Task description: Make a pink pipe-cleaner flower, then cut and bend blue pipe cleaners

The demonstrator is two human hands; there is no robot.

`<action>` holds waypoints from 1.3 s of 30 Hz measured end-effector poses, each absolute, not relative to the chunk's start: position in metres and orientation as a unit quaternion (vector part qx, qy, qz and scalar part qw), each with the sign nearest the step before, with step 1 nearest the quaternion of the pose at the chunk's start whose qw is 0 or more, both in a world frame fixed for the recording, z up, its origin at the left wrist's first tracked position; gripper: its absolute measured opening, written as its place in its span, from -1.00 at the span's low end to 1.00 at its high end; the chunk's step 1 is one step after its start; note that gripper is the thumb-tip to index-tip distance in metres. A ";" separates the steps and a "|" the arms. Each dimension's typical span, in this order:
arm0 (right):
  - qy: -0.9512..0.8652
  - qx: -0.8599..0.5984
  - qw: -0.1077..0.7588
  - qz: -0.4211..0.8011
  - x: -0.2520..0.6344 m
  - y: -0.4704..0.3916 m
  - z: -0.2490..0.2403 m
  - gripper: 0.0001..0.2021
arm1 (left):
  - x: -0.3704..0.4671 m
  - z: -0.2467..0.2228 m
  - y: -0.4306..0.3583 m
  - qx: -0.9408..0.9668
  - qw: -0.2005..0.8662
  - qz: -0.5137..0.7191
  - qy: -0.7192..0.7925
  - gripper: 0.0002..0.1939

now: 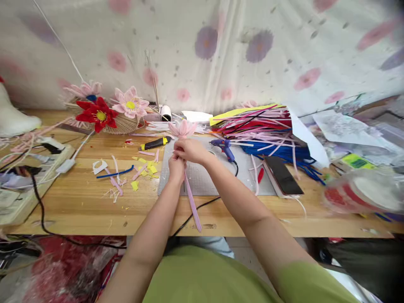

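Observation:
A pink fuzzy flower (182, 128) made of bent chenille stems points away from me above the cutting mat. My left hand (176, 167) is closed around its stem just under the petals. From beneath that hand a flat lilac-pink strip (192, 204) runs back toward the table's front edge. My right hand (192, 150) lies over the left at the flower's base, its fingers closed; what exactly they pinch is hidden. To the right of my hands, a blue glue gun (224, 148) rests on the grey cutting mat (202, 183).
Bundled chenille stems (255, 124) lie at the back right, near a black phone (283, 174). Finished flowers (101, 115) stand at the back left. A yellow-black cutter knife (155, 143) and yellow scraps (148, 168) lie left of the mat. A black cable (202, 205) crosses the front.

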State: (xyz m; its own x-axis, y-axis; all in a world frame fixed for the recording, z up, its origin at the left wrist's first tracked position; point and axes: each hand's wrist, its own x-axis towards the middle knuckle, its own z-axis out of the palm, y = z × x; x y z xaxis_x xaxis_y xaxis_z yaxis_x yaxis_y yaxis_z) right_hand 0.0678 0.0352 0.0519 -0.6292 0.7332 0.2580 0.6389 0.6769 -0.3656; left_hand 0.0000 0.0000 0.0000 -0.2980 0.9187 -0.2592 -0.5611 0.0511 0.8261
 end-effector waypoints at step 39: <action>-0.848 -0.449 0.225 0.170 0.080 0.030 0.053 -0.75 | 0.006 -0.004 -0.001 0.144 0.607 0.648 0.437 -0.91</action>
